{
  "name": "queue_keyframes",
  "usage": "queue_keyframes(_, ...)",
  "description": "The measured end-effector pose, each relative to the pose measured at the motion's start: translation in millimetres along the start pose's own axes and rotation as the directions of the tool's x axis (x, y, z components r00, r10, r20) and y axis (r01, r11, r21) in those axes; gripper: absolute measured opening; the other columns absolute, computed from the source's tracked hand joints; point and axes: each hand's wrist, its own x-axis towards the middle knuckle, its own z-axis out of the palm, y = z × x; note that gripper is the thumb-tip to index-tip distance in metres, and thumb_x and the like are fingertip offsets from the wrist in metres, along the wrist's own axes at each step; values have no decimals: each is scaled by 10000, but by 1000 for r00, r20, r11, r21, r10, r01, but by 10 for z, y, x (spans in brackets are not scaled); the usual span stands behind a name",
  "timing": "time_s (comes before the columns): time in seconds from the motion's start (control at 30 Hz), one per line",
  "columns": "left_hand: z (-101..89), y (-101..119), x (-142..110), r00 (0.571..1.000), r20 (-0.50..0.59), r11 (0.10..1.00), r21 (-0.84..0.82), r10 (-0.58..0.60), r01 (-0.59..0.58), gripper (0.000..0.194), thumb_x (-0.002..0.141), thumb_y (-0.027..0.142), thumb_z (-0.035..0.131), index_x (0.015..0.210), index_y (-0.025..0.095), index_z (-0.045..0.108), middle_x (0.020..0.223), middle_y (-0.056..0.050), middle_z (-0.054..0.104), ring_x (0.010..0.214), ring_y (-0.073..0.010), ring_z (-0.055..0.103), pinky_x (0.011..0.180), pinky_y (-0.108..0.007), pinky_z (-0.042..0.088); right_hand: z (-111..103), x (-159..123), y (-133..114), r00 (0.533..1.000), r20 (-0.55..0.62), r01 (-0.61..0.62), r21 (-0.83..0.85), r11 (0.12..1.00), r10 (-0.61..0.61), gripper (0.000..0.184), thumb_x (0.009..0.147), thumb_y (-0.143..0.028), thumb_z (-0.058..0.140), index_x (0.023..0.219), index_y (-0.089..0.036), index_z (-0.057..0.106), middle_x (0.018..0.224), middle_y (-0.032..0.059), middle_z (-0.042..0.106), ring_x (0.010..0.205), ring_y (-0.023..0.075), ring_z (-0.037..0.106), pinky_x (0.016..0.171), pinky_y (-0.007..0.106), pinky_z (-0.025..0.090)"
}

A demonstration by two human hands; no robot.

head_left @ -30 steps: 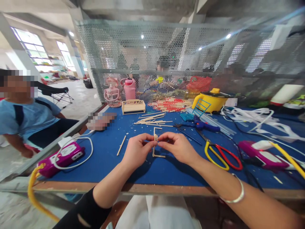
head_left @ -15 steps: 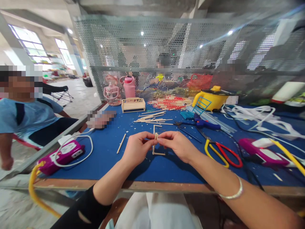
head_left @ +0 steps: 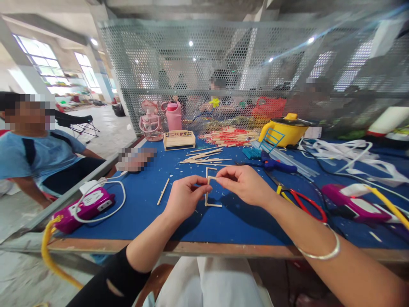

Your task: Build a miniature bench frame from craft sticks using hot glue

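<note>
My left hand (head_left: 187, 194) is closed, thumb and fingertips pinching a short pale wooden stick (head_left: 209, 182) held upright. To its right, my right hand (head_left: 244, 183) has thumb and forefinger pinched at the end of a short crosswise piece that meets the stick's top. Behind the fingers is a bracket-shaped wooden stick frame (head_left: 214, 205), its two short arms pointing right; whether it touches the held piece I cannot tell. One loose stick (head_left: 163, 191) lies left of my left hand. Farther back lies a pile of bare sticks (head_left: 204, 158).
A small wooden model bed (head_left: 179, 141) stands at the back, near red-tipped sticks (head_left: 226, 137) and a yellow pot (head_left: 286, 133). On the right lie blue-handled pliers (head_left: 279, 166), scissors (head_left: 308, 204) and a purple power strip (head_left: 354, 204); another power strip (head_left: 83, 209) sits left. A person (head_left: 41, 149) sits at left.
My right hand has shifted slightly up and right from my left fingertips, exposing the short crosswise piece between them. My left hand stays nearly where it was.
</note>
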Motion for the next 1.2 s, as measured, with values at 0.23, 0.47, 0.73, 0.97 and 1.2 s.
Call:
queue_keyframes(0.23, 2, -1, -4, 1000, 0, 1000, 19, 20, -20, 221, 704, 359, 663, 796, 161, 694, 653, -12, 667, 511, -106, 559, 487, -205, 446, 0, 8, -71, 994, -79, 72, -116, 991, -81, 200, 801, -293, 532, 754, -169, 682, 619, -12, 599, 544, 98, 472, 527, 213, 366)
queue_keyframes(0.47, -1, 5, -2, 1000, -9, 999, 38, 20, -20, 236, 713, 369, 654, 817, 161, 695, 670, -15, 676, 511, -107, 556, 485, -206, 448, -28, 8, -78, 993, -113, 34, -63, 997, -41, 155, 753, -279, 581, 711, -161, 672, 587, -12, 594, 518, 89, 466, 490, 203, 363)
queue_keyframes(0.73, -4, -11, 2, 999, -12, 999, 32, 30, -29, 231, 714, 367, 651, 813, 162, 694, 693, -20, 684, 519, -114, 575, 492, -212, 461, 1, 27, -44, 994, -107, 9, -41, 999, -14, 144, 724, -282, 597, 691, -162, 669, 587, 5, 619, 513, 99, 487, 463, 206, 362)
queue_keyframes(0.97, -5, -11, 3, 1000, -8, 999, 39, 29, -28, 240, 715, 372, 651, 821, 161, 692, 667, -15, 674, 502, -103, 549, 487, -207, 453, -21, 62, -68, 996, -88, 16, -50, 999, -20, 161, 713, -298, 609, 678, -156, 677, 587, 16, 630, 505, 100, 495, 455, 208, 364)
queue_keyframes(1.2, 1, 14, -10, 1000, 0, 999, 28, 25, -25, 214, 720, 344, 649, 818, 157, 688, 662, -15, 670, 522, -103, 547, 488, -197, 451, 56, 20, -10, 988, -157, -2, 25, 1000, 6, 160, 694, -298, 625, 651, -148, 660, 551, 3, 606, 478, 91, 477, 437, 203, 351)
